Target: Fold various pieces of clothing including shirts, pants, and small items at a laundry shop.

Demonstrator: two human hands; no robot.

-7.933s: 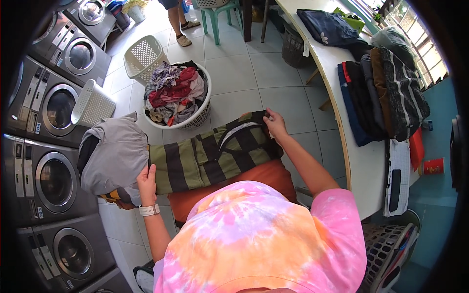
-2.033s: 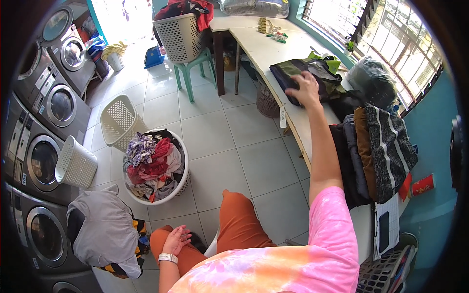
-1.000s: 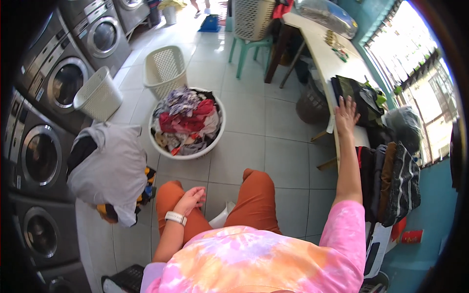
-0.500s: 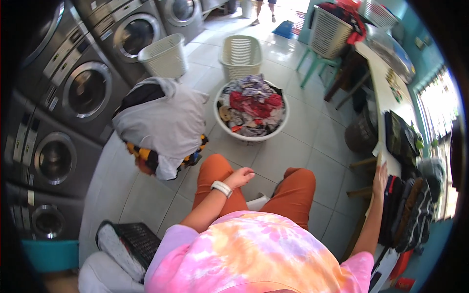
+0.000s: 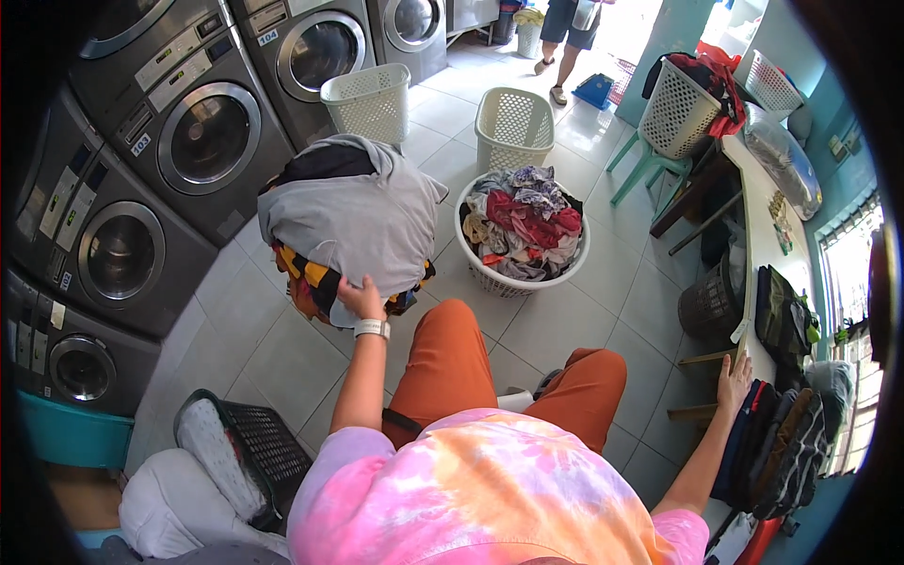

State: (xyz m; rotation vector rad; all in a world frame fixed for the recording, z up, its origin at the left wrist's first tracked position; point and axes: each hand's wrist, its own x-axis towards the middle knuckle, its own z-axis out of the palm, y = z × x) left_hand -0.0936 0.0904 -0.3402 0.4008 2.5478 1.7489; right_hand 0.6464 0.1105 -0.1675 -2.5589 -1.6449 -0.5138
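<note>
Head: grey garment [image 5: 372,221], lower end at left hand [image 5: 362,301]; axis unclear

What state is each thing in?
Gray garment: draped loosely over piled clothes
Left hand: at that garment's lower edge, grip unclear
Right hand: open, at table's edge
Clothes row: folded
Round white laundry basket: heaped with laundry
Front-loading machines: visible doors shut

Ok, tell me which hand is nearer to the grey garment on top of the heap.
Left. The left hand is at the lower edge of the grey garment; the right hand is well to its right, by the table edge.
</note>
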